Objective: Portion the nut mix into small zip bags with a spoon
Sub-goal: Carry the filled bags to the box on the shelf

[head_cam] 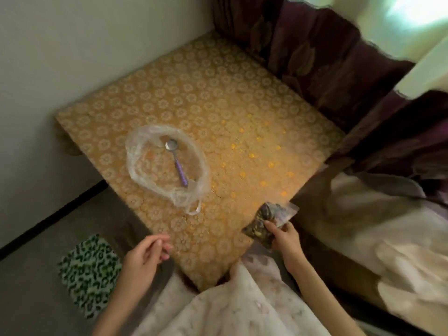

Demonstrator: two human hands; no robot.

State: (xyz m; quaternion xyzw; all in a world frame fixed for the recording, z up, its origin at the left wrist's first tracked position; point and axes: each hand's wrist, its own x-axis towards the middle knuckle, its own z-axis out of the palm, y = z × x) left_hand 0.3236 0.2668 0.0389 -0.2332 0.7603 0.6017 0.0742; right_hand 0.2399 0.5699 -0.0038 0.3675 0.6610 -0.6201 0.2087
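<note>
Head view, catalogued with the table [218, 112] as landmark. Table: a square top, covered in glossy amber cloth patterned with pale round rosettes, seen corner-on.

Item 1: a zip bag [268, 224] of clear, crinkled plastic, packed with dark brown and yellowish nut mix. It is held at the table's near right edge, partly over the cloth. Its long axis is seen running from near-left to far-right, with the clear, flat end pointing away toward the far right. It is gripped by the right hand [286, 238], the thumb pressed on its upper face and the fingers curled beneath; the bag's bulk extends up and left beyond the fingertips.

Item 2: a large thin plastic bag [135, 163], translucent and wrinkled, spread open in an oval ring on the table's left part. No nuts can be made out within it.

Item 3: a spoon [176, 163], with metal bowl and lilac handle, laid inside that ring; the bowl is pointed toward the far wall, the handle toward the near right.

Left hand [148, 253]: held at the table's near left edge, fingers loosely curled, nothing held.

Beside the table: dark purple curtains [339, 64] at the far right, a green leopard-print cloth [89, 270] on the floor at the near left.
</note>
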